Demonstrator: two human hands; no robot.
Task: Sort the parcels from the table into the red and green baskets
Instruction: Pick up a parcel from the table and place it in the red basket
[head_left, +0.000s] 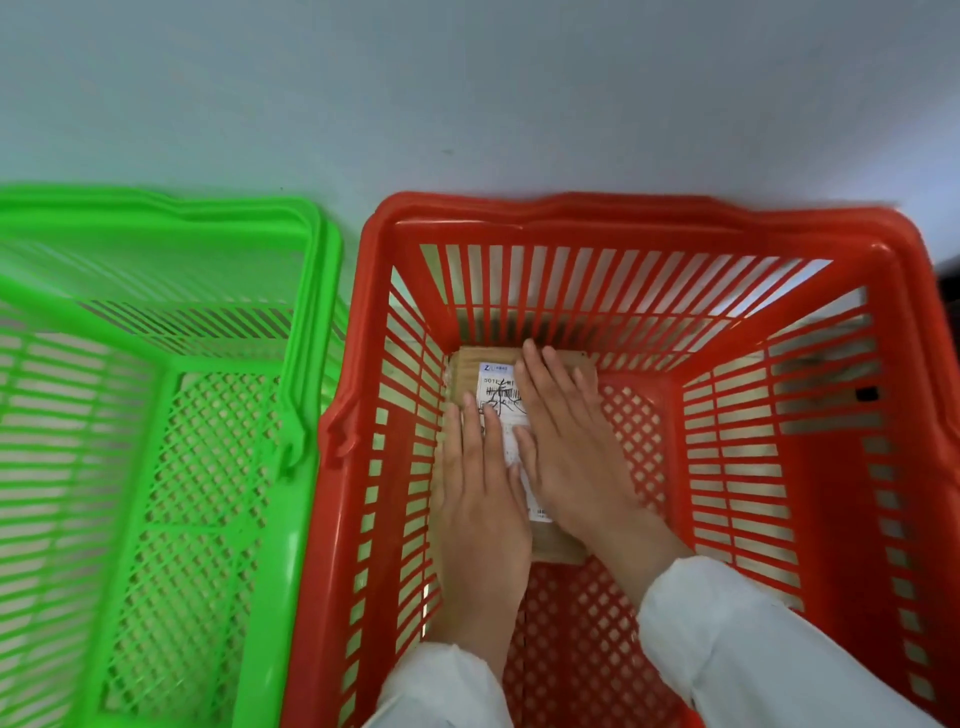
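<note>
Both hands, the left hand and right hand, lay flat and open on the cardboard parcel (gripping nothing) inside the red basket; hooked fingers might drag it out.

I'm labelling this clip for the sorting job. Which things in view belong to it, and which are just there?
Part of the job:
brown parcel
red basket
green basket
left hand and right hand, flat on the parcel

Just there:
white sleeves
pale wall
</note>
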